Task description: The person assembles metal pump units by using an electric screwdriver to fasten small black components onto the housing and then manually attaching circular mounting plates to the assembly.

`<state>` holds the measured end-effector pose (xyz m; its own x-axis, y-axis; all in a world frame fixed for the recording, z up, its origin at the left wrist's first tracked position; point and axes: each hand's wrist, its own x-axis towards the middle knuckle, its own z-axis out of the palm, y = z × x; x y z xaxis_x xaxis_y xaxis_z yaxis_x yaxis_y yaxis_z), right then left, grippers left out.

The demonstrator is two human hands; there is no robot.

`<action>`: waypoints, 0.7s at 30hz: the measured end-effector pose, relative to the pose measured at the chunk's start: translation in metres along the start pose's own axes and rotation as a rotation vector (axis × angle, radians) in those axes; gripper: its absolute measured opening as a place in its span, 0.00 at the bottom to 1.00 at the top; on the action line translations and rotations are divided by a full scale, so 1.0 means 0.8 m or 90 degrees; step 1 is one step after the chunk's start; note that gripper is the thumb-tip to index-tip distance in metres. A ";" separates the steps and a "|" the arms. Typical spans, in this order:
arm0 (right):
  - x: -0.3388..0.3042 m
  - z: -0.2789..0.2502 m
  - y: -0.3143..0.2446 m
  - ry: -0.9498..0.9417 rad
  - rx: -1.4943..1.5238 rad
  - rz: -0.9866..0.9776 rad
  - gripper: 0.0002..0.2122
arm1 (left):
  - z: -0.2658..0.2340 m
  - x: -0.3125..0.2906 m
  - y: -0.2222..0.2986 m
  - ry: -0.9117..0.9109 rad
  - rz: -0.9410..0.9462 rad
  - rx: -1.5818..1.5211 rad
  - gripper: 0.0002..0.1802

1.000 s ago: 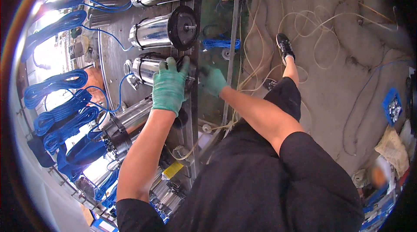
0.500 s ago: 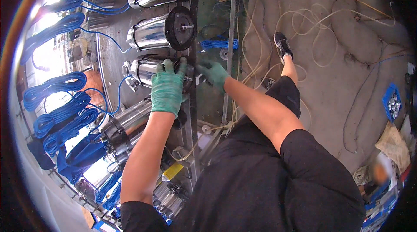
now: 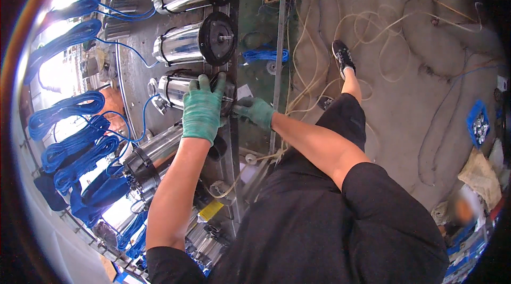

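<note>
Currently, L hand in green glove rests atop a silver motor w/ black end, fingers spread apart over it. R hand, also gloved, is just beside the motor's black end, fingers bent; can't tell if they grip anything. Motor lies on its side on the dark desk, w/ a similar cylinder next to it; blue cable coils at far L

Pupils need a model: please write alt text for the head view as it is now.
A green-gloved left hand rests on a shiny metal cylinder on a workbench, with the gloved right hand close to its dark end. Similar cylinders lie alongside; coiled blue cables are at the picture's left.
</note>
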<state>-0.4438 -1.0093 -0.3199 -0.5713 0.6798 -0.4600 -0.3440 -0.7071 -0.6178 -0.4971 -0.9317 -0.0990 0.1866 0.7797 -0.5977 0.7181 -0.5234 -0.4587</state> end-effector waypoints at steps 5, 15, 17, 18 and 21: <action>-0.015 -0.027 -0.036 0.023 -0.153 -0.025 0.13 | 0.012 -0.013 -0.025 0.122 0.060 -0.120 0.63; -0.161 -0.029 -0.208 -0.131 -0.076 -0.196 0.07 | -0.008 -0.053 0.043 0.211 -0.145 -1.107 0.17; -0.181 -0.029 -0.231 -0.195 -0.167 -0.243 0.06 | -0.017 -0.049 0.059 0.108 -0.084 -1.340 0.20; -0.184 -0.027 -0.238 -0.228 -0.211 -0.275 0.06 | -0.013 -0.049 0.063 0.060 -0.080 -1.442 0.20; -0.187 -0.039 -0.243 -0.248 -0.261 -0.310 0.08 | -0.027 -0.049 0.074 0.012 -0.112 -1.568 0.19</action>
<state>-0.2684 -0.9674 -0.1510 -0.6742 0.7254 0.1390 -0.3641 -0.1626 -0.9171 -0.4472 -0.9858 -0.0883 0.0621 0.7609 -0.6459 -0.1393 0.6475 0.7493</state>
